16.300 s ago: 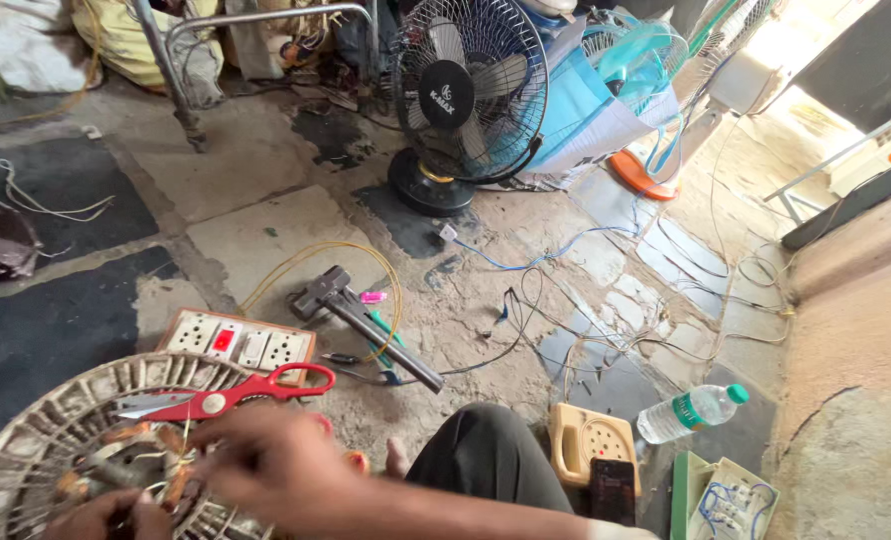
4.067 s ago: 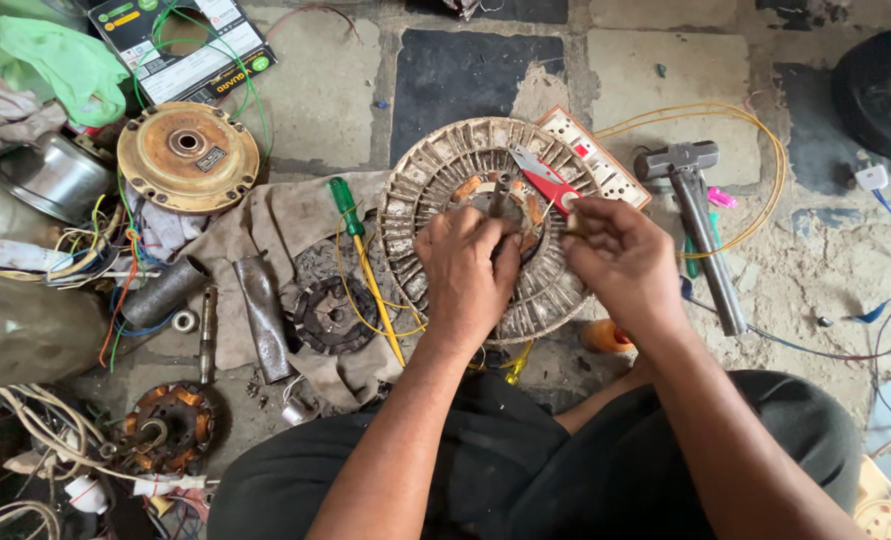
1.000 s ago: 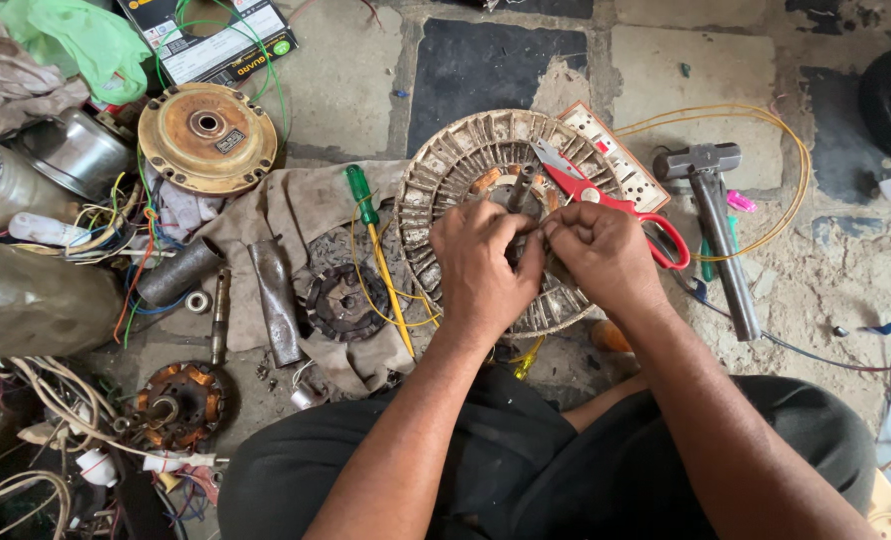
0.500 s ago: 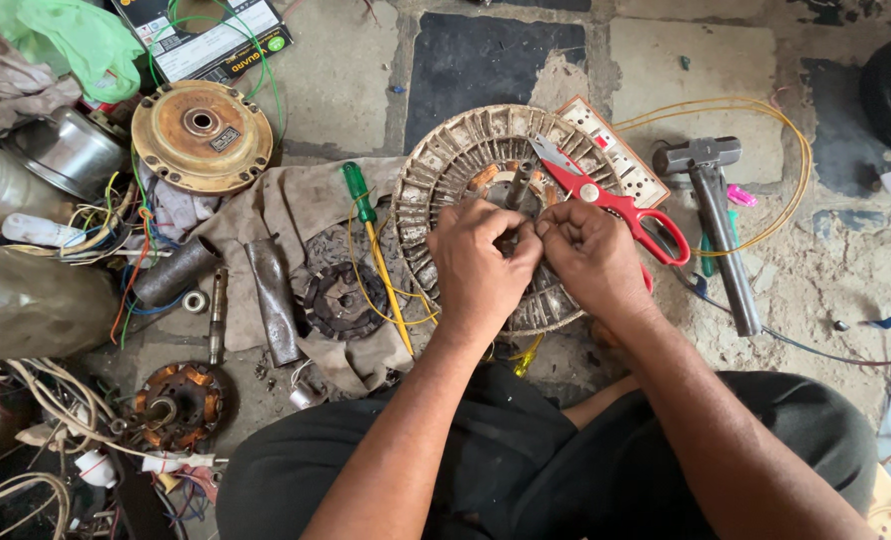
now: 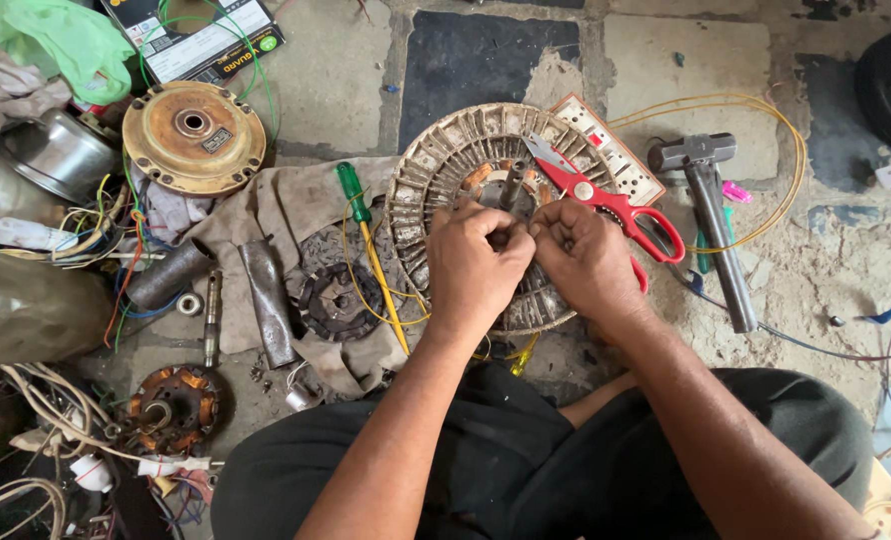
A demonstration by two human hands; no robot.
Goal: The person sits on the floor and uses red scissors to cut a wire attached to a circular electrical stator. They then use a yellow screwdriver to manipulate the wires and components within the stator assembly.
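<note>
A round fan stator (image 5: 444, 160) with copper windings and a central shaft lies on the floor in front of me. My left hand (image 5: 478, 258) and my right hand (image 5: 588, 256) meet over its middle, fingers pinched together on thin wires of the winding. What exactly sits between the fingertips is hidden. Red-handled scissors (image 5: 606, 200) rest on the stator's right side, just beyond my right hand. A green-handled screwdriver (image 5: 366, 240) lies left of the stator on a grey cloth (image 5: 286, 200).
A hammer (image 5: 711, 215) and a yellow wire loop (image 5: 766, 150) lie to the right, next to a switch board (image 5: 614, 150). On the left are a yellow motor cover (image 5: 194, 138), a rotor (image 5: 174, 408), a gear-like part (image 5: 334, 300), metal rods and tangled wires.
Since a second ago both hands have stayed together over the stator's middle with only small finger movement. Earlier the right hand was apart from the left, and the scissors have shifted slightly.
</note>
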